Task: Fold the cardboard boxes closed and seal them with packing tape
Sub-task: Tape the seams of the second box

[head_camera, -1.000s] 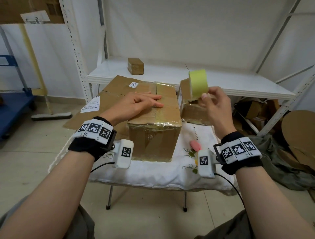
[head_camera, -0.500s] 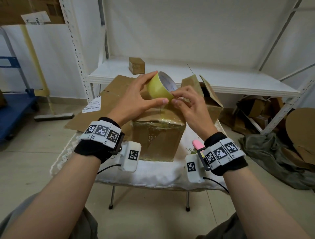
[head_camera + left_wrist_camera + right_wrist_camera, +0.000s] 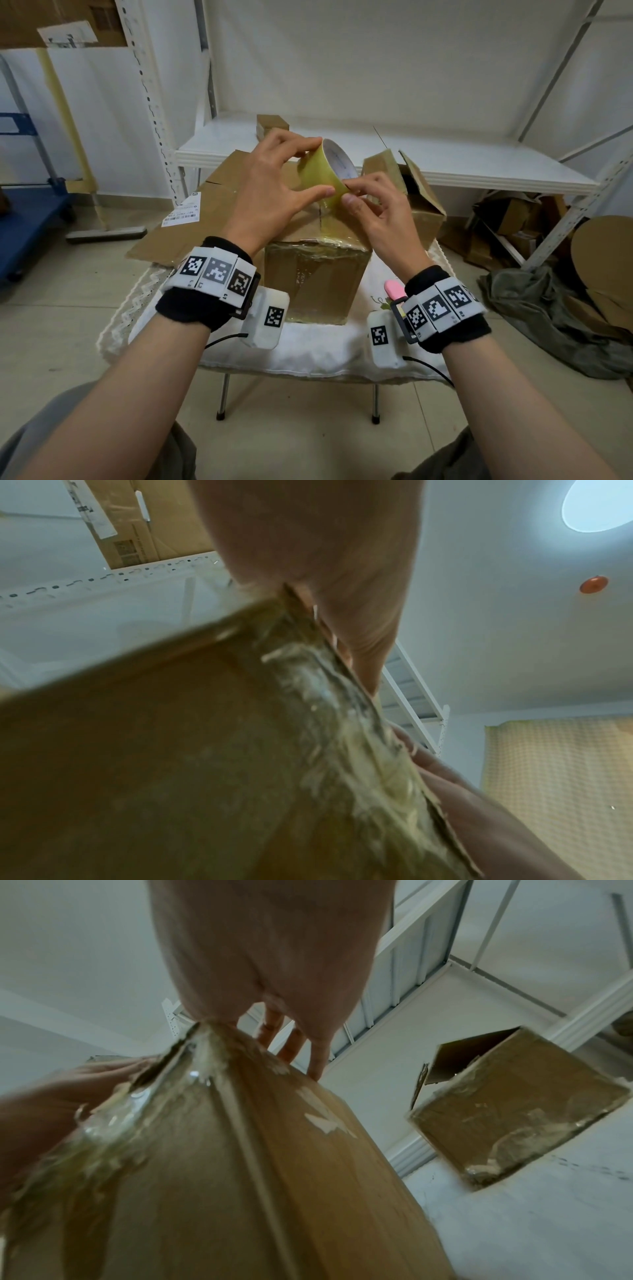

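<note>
**Yellow tape roll held over closed box, both hands engaged**

Yellow packing tape roll is held in the air just above the top of the closed cardboard box, tilted so its white core faces up and to the right. The left hand grips the roll, fingers curled over the far side and the thumb on the near side. The right hand pinches at the roll's lower edge with thumb and forefinger; whether it has a loose tape end between them cannot be told. A shiny strip of tape runs from below the roll down onto the box top and over its front face.

The closed cardboard box stands on a small table with a white cloth; its top flaps are down, and old tape residue shows along the edge in both wrist views. A second cardboard box sits just behind and to the right on the same table, flaps open and upright. A pink object lies on the cloth near the right wrist; what it is cannot be told.

Flattened cardboard with a white label lies to the left of the closed box. A small brown box rests on the white shelf behind.
</note>
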`<action>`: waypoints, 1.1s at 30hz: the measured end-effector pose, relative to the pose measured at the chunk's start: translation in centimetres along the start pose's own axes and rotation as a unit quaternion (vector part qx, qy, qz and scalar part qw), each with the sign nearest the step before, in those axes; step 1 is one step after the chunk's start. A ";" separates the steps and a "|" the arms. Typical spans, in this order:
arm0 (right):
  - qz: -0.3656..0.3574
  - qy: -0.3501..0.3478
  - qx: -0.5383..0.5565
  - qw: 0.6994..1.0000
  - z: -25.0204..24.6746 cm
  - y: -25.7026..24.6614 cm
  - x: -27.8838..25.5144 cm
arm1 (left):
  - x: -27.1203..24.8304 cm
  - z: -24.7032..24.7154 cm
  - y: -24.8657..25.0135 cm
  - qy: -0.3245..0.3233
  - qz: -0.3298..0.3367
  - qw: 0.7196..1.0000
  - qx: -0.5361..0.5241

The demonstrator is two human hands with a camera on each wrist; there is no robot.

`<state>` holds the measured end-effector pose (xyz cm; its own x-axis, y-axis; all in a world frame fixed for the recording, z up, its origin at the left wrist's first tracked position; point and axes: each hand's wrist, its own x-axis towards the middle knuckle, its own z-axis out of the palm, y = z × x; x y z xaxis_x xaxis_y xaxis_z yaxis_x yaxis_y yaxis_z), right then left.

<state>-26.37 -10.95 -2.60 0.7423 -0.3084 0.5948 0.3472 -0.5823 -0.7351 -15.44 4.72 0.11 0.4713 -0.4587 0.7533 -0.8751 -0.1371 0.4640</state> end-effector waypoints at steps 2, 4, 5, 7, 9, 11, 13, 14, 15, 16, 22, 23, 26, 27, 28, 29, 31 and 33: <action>0.002 0.008 -0.011 1.000 0.1 0.0 0.0 | -0.1 0.1 0.2 0.009 0.007 1.000 0.015; 0.004 0.016 -0.019 1.000 0.2 0.0 0.1 | -0.1 0.1 0.4 0.016 0.013 0.999 0.026; 0.005 0.020 -0.022 1.000 0.3 0.0 0.1 | -0.2 0.1 0.5 0.020 0.016 0.999 0.031; 0.007 0.029 -0.023 0.999 0.4 0.0 0.1 | -0.2 0.2 0.8 0.025 0.022 0.999 0.041; 0.006 0.038 -0.023 0.999 0.5 0.0 0.2 | -0.3 0.3 1.0 0.027 0.028 0.998 0.055; 0.002 0.045 -0.021 0.999 0.6 0.0 0.3 | -0.3 0.5 1.0 0.027 0.030 0.997 0.068; 0.002 0.049 -0.017 0.999 0.7 0.0 0.3 | -0.3 0.7 1.1 0.029 0.036 0.996 0.074; 0.003 0.052 -0.016 0.999 0.8 0.0 0.3 | -0.4 0.8 1.1 0.033 0.040 0.996 0.074; 0.003 0.056 -0.015 0.998 0.8 0.0 0.4 | -0.4 0.8 1.2 0.039 0.044 0.996 0.073; 0.002 0.060 -0.013 0.998 0.9 0.0 0.4 | -0.5 0.9 1.2 0.046 0.049 0.995 0.072; -0.013 0.074 -0.009 0.997 1.1 0.2 0.6 | -0.4 0.8 1.4 0.037 0.034 0.996 0.069; -0.017 0.072 -0.008 0.997 1.1 0.3 0.6 | -0.3 0.7 1.3 0.021 0.018 0.998 0.064; -0.030 0.061 -0.005 0.998 1.2 0.4 0.6 | 0.0 0.1 0.7 -0.023 -0.021 0.998 0.054; -0.031 0.058 -0.003 0.998 1.3 0.4 0.5 | 0.1 0.0 0.5 -0.032 -0.032 0.998 0.050; -0.029 0.057 -0.001 0.998 1.3 0.5 0.5 | 0.1 -0.2 0.3 -0.036 -0.040 0.998 0.045; -0.028 0.058 0.001 0.998 1.3 0.4 0.5 | 0.1 -0.2 0.2 -0.035 -0.043 0.998 0.041; -0.024 0.060 0.007 0.998 1.3 0.5 0.4 | 0.1 -0.2 0.1 -0.020 -0.040 0.998 0.039; -0.018 0.060 0.008 0.998 1.2 0.4 0.4 | 0.1 -0.1 0.2 -0.001 -0.033 0.999 0.038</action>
<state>-25.26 -10.35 -3.08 0.6561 -0.3754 0.6547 0.3823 -0.5826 -0.7172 -15.58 4.79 0.34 0.5280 -0.4482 0.7214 -0.8480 -0.2327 0.4761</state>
